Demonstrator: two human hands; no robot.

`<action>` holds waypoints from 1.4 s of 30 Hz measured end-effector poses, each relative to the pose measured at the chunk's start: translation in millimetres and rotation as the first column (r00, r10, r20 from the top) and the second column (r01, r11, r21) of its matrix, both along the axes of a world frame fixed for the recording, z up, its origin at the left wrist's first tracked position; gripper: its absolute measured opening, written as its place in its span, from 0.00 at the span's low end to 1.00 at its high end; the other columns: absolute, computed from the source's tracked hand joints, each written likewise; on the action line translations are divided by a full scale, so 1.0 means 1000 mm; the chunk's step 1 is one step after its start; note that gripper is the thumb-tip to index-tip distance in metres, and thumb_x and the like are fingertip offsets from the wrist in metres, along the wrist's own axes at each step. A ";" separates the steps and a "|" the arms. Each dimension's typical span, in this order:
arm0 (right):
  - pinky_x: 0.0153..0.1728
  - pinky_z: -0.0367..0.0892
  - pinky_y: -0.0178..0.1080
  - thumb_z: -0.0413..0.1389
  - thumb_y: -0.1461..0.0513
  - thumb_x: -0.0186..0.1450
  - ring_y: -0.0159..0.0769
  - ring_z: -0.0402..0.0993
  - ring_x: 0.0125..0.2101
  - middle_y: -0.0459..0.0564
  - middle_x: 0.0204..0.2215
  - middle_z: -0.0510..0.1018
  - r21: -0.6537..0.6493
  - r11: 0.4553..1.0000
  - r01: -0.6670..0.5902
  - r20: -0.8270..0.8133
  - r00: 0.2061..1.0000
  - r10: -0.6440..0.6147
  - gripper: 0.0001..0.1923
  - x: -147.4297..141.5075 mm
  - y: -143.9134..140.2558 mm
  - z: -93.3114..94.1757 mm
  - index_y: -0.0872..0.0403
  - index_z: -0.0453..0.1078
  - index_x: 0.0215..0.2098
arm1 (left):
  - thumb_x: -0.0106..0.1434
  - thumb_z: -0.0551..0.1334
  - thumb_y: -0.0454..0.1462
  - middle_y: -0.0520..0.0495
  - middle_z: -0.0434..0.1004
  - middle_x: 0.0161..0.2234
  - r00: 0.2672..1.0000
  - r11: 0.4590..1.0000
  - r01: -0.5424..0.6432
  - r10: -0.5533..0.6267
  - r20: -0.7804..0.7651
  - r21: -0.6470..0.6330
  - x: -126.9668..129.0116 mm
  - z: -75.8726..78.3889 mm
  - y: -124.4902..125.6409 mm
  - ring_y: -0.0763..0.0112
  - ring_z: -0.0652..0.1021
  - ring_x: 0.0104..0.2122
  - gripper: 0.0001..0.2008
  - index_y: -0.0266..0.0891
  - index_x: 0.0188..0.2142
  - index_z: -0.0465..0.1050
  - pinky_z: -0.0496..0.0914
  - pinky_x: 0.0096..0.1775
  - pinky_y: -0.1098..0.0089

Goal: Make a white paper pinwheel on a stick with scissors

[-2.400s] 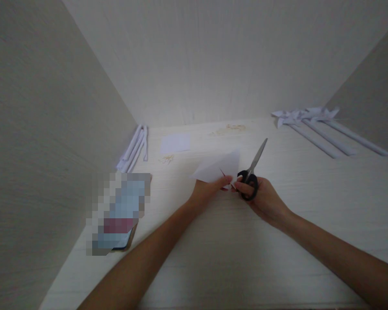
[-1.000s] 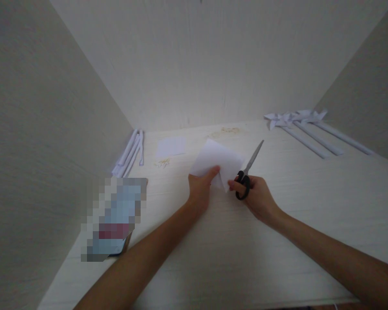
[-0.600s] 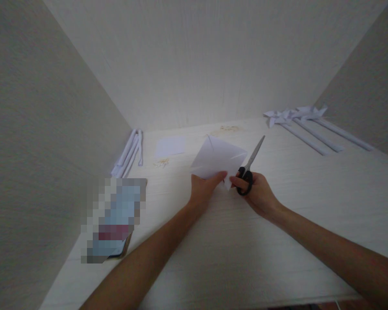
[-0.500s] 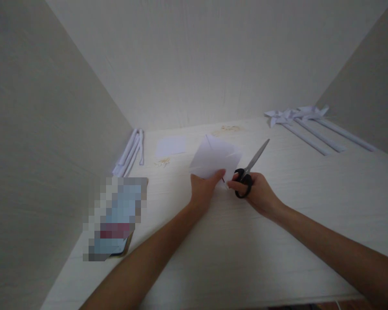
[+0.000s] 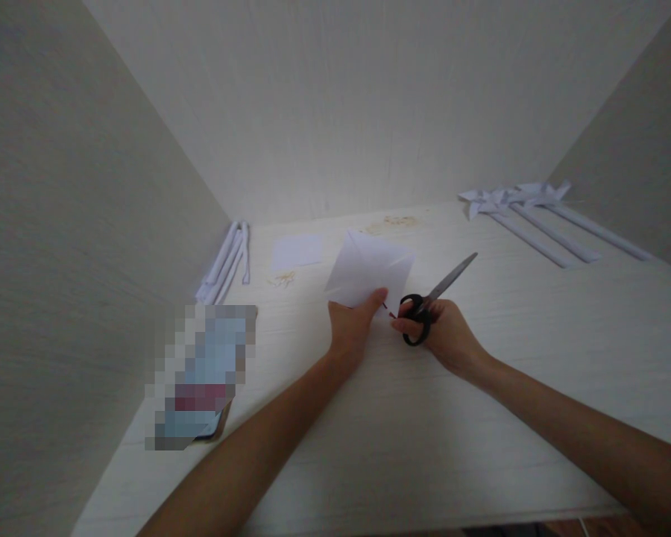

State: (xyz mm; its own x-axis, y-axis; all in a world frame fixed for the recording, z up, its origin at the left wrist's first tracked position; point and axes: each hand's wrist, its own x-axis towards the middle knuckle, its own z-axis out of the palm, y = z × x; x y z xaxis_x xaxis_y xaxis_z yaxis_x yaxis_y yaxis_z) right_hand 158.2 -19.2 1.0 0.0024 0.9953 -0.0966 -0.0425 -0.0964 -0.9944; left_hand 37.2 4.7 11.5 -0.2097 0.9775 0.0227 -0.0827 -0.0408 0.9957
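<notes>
A white square sheet of paper (image 5: 369,265) with cuts or creases at its corners is in my left hand (image 5: 350,328), thumb on top and the other fingers hidden beneath. Black-handled scissors (image 5: 452,276) rest in my right hand (image 5: 452,337), their blades together and pointing away to the upper right. The right thumb and a fingertip meet at the paper's near right corner; whether they pinch it I cannot tell. Short dark red marks show between the left thumb and the right fingertips.
Rolled paper sticks (image 5: 224,261) lie against the left wall, with a phone (image 5: 206,373), its screen blurred, nearer me. Behind are a small paper sheet (image 5: 296,252) and small pale sticks (image 5: 282,279). Several paper pinwheels (image 5: 500,201) on paper sticks lie at the back right.
The paper has turned and shifted slightly left. The scissors' blades have swung a little lower and to the right. Both hands stay close to the same place.
</notes>
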 end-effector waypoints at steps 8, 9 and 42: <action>0.20 0.56 0.31 0.64 0.61 0.41 0.24 0.59 0.18 0.41 0.16 0.68 -0.009 0.999 0.051 0.023 0.998 -0.051 0.11 -0.001 0.001 0.001 0.57 0.69 0.21 | 0.43 0.66 0.36 0.46 0.77 0.31 1.000 1.000 -0.004 0.004 0.000 0.026 0.000 0.001 -0.001 0.70 0.76 0.32 0.13 0.35 0.31 0.73 0.69 0.36 0.71; 0.20 0.56 0.31 0.64 0.61 0.41 0.24 0.59 0.18 0.40 0.16 0.67 -0.007 0.998 0.055 0.031 0.998 -0.055 0.11 -0.001 0.001 0.001 0.57 0.69 0.21 | 0.43 0.66 0.35 0.46 0.77 0.31 1.000 1.000 -0.003 0.003 0.001 0.031 0.000 0.001 -0.001 0.70 0.76 0.32 0.13 0.35 0.30 0.73 0.70 0.36 0.71; 0.20 0.52 0.31 0.60 0.57 0.48 0.24 0.57 0.18 0.41 0.17 0.65 0.083 0.996 0.025 0.029 0.999 -0.028 0.11 0.004 0.004 -0.011 0.57 0.67 0.21 | 0.44 0.65 0.36 0.52 0.73 0.21 0.982 0.983 0.183 -0.182 0.056 -0.018 0.001 -0.005 0.000 0.76 0.72 0.18 0.07 0.35 0.24 0.71 0.68 0.19 0.76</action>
State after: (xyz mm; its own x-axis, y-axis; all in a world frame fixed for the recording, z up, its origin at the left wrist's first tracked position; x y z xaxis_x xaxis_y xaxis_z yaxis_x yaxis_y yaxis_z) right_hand 162.2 -15.1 -10.2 0.0306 0.9994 -0.0136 -0.0136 -0.0132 -0.9998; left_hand 38.5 4.6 6.4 -0.0277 0.9996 -0.0066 -0.1407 0.0027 0.9901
